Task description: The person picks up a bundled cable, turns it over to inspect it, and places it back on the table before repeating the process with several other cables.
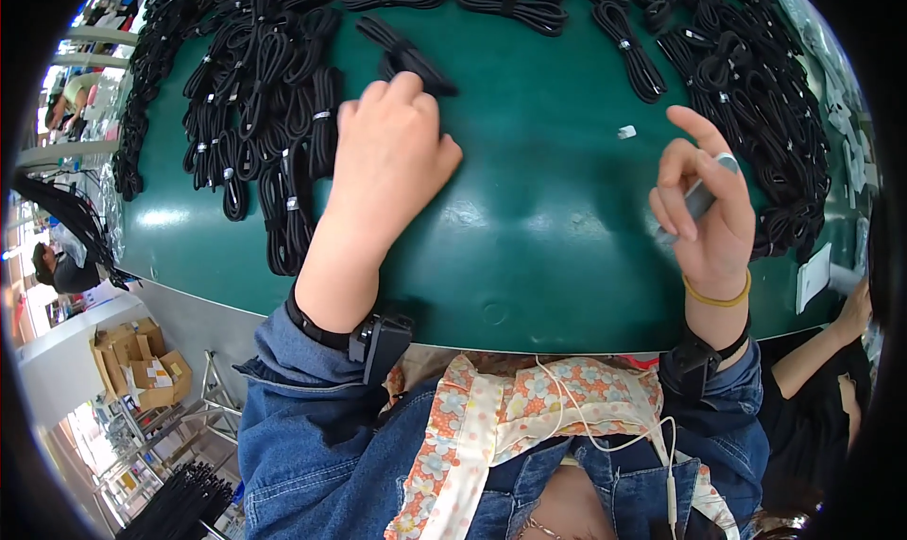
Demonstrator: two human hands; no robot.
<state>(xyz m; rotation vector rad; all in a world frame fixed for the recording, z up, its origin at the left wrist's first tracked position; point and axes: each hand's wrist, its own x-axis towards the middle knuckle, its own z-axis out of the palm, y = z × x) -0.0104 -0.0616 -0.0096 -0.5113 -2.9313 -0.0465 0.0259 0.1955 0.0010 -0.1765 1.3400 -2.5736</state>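
My left hand (pixel 389 153) reaches over the table with its back up and its fingers curled down at a folded bundle of black cable (pixel 397 49). The fingertips are hidden behind the knuckles, and the bundle is slightly blurred. On the right, my right hand (pixel 713 205) is raised palm up, with its index finger stretched out. Its other fingers and thumb close round a small grey, long-shaped object (pixel 700 202), whose kind I cannot make out. A small white piece (pixel 626 133) lies on the table close to that index finger.
On the green table (pixel 520 257), heaps of tied black cable bundles (pixel 269 86) lie at left, along the back and at right (pixel 746 96). One bundle (pixel 631 58) lies apart. Cardboard boxes (pixel 151 370) stand at lower left. Another person's arm (pixel 822 346) is at right.
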